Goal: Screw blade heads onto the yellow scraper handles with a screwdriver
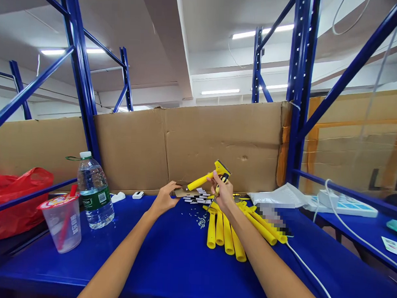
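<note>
Yellow scraper (200, 181) is held up over the counter (149, 264), toward 6 o'clock from view centre. Its handle points to 8, head to 2. Clock below is from the scraper.

Hands: right hand (223, 193) is closed round it near the head, with a black-and-yellow screwdriver (222, 183) in the same grip, shaft down toward 7. Left hand (164, 199) is at 8, about half open, thumb and fingers parted; I see nothing held.

My read: driver work on the head, with small parts. I'd brace the scraper close to the head so it can't twist, and keep the driver tip off the left fingers. Seat it square before turning, then go easy; the head looks plastic.

White-and-black strips (200, 197) lie at 6-7. Edges may be sharp, so I'd pinch 1 at a time by the flats. Small metal pieces (201, 221), probably screws, are loose at 6; don't drag a wrist through.

More yellow scrapers (228, 237) at 5, under the right forearm: keep it lifted. Bottle (94, 197) at 9, well apart.
</note>
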Demonstrator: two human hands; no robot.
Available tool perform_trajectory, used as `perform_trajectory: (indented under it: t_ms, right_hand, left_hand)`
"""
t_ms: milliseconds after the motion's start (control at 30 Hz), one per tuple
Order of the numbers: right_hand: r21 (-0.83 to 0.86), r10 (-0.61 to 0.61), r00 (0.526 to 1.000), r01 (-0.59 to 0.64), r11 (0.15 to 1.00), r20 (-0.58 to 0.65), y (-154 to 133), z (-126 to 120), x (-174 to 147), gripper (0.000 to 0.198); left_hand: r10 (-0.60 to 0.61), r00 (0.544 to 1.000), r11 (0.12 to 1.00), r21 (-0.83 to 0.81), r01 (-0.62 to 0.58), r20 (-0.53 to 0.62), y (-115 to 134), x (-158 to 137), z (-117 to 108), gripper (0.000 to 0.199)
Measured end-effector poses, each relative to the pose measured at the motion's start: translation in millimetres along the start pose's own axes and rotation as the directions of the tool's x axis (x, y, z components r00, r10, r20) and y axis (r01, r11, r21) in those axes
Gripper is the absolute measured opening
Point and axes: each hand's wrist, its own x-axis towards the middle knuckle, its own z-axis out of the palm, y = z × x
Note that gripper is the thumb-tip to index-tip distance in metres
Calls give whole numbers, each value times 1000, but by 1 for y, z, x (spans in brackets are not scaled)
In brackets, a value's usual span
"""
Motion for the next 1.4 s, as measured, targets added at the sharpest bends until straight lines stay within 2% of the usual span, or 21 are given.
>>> perform_trajectory:
  t_ms: [167,400,667,800,867,967,1067,1200,1300,1400]
  right_hand:
    - [-81,-48,992,57,995,114,2,3,-7,62]
    - [-91,-46,983,63,994,177,0,9,-15,58]
    - [14,83,990,-85,996,115,2,12,-12,50]
    - [90,168,984,-173,981,59,-1,13,-11,43]
    - [141,229,973,-230,963,28,-1,13,-10,39]
    - [193,296,955,-289,938,-7,2,12,-10,33]
    - [193,298,954,-288,938,-23,6,11,-9,32]
    - [155,256,967,-250,956,-17,9,11,-11,31]
    - [136,245,970,-244,960,6,10,13,-13,29]
    - [148,249,968,-245,958,-7,10,15,-14,23]
  left_hand:
    - [7,999,1000,2,-7,-35,6,2,5,21]
    - [-33,990,998,-62,24,-136,18,3,9,20]
    - [-239,950,961,-188,202,-203,27,5,15,32]
    - [-287,924,937,-275,215,-254,29,6,20,58]
    - [-314,922,908,-356,221,-228,30,7,24,71]
    - [-358,930,850,-440,290,-79,31,7,30,59]
    - [-421,907,792,-483,373,11,31,5,37,56]
    - [-530,847,651,-619,439,43,35,4,43,67]
    - [-572,819,550,-718,426,48,39,5,45,66]
    - [-567,823,541,-733,411,42,41,6,44,61]
